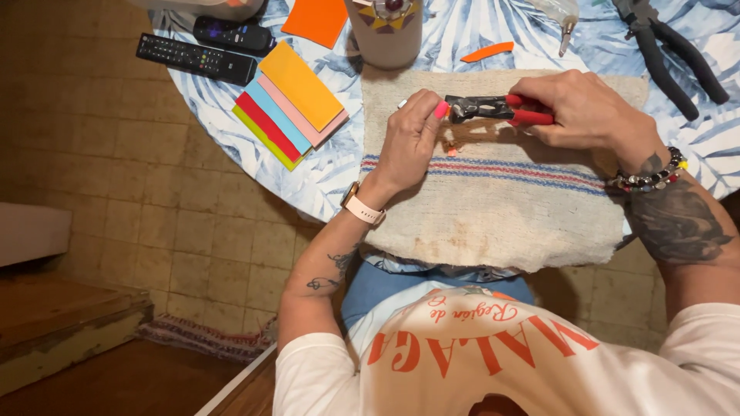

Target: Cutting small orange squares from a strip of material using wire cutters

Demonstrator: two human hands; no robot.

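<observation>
My right hand [586, 112] grips the red handles of a small punch-like pair of pliers [493, 109], whose dark jaws point left. My left hand [412, 139] is closed at the jaws, fingertips pinching something small and orange that I can barely see. Both hands hover over a beige woven cloth [501, 208] with red and blue stripes, spread on the round table [339, 166]. Tiny orange scraps [451, 148] lie on the cloth under my left hand.
A fan of coloured foam sheets [289, 104] lies left of the cloth. Two black remotes [196, 58] sit at the table's far left edge. A cup [385, 31], an orange sheet [314, 19], an orange strip [486, 52], a glue gun [566, 19] and large black pliers [671, 54] lie beyond.
</observation>
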